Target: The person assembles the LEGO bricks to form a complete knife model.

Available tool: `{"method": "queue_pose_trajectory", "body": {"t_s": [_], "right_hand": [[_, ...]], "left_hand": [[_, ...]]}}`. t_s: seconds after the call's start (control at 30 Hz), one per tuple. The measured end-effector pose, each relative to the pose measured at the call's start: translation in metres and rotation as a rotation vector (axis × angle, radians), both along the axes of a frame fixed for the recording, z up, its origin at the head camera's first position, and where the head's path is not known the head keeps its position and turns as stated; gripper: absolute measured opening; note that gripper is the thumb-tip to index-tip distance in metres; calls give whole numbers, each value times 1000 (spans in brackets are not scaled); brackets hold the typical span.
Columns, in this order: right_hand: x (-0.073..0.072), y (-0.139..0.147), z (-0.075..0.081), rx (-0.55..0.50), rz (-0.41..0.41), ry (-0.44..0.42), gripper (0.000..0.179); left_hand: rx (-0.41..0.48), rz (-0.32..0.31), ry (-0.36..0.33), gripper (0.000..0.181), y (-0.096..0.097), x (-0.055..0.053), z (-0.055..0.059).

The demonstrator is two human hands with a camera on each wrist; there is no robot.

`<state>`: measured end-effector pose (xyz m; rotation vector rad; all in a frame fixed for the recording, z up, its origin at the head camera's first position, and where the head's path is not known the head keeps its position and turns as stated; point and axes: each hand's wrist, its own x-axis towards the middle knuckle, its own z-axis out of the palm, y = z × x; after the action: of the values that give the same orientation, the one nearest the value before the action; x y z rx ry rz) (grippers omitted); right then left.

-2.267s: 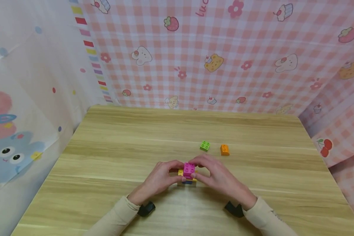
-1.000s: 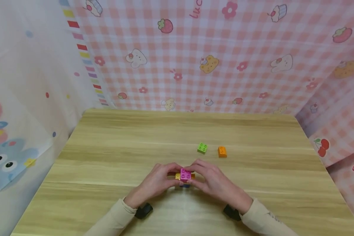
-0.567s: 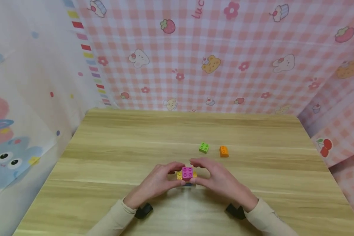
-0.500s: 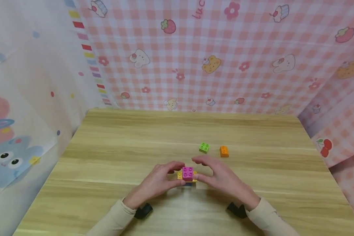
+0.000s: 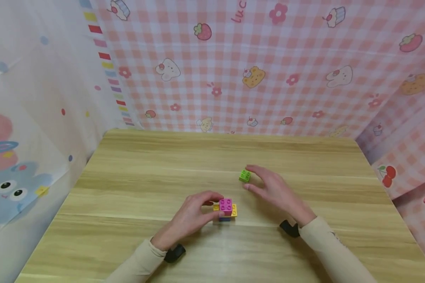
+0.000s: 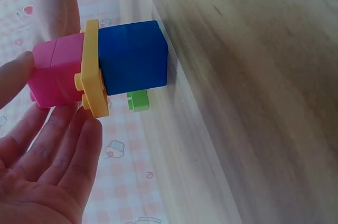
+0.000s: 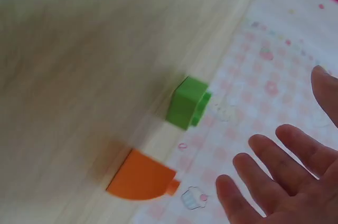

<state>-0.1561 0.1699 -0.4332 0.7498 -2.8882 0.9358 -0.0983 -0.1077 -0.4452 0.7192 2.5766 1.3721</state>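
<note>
A small stack of toy building bricks stands on the table: a blue brick (image 6: 132, 57) at the bottom, a yellow plate (image 5: 234, 210) over it, and pink brickwork (image 5: 225, 205) with a seam on top. My left hand (image 5: 194, 213) holds the pink part from the left, thumb on the near side and fingers on the far side. My right hand (image 5: 274, 188) reaches over the table at a green four-stud brick (image 5: 244, 175), thumb and fingers spread apart. In the right wrist view, those fingers hold nothing. An orange brick (image 7: 141, 176) with a curved side lies near the green one, hidden in the head view by the right hand.
The wooden table (image 5: 156, 157) runs back to a pink checked cloth (image 5: 184, 78). A white printed cloth (image 5: 39, 98) hangs along the left side. Black wrist straps (image 5: 175, 253) sit below both hands.
My right hand has let go of the pink part and moved away and to the right, to the green brick. My left hand has stayed on the stack. The orange brick is now covered.
</note>
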Motion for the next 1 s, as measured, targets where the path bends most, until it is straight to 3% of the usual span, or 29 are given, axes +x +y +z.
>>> {"method": "queue_pose_trajectory", "body": {"t_s": [0.2,0.63,1.0], "right_hand": [[-16,4,-5,62,4,-37,60],[-41,-2,-10,246,65,-31,60],[-46,-7,-11,285,80,-37,46]], "left_hand": [[2,0,-5,35,1,0,0],[10,-8,-1,32,0,-1,-2],[31,-7,-20,30,-1,-1,0]]}}
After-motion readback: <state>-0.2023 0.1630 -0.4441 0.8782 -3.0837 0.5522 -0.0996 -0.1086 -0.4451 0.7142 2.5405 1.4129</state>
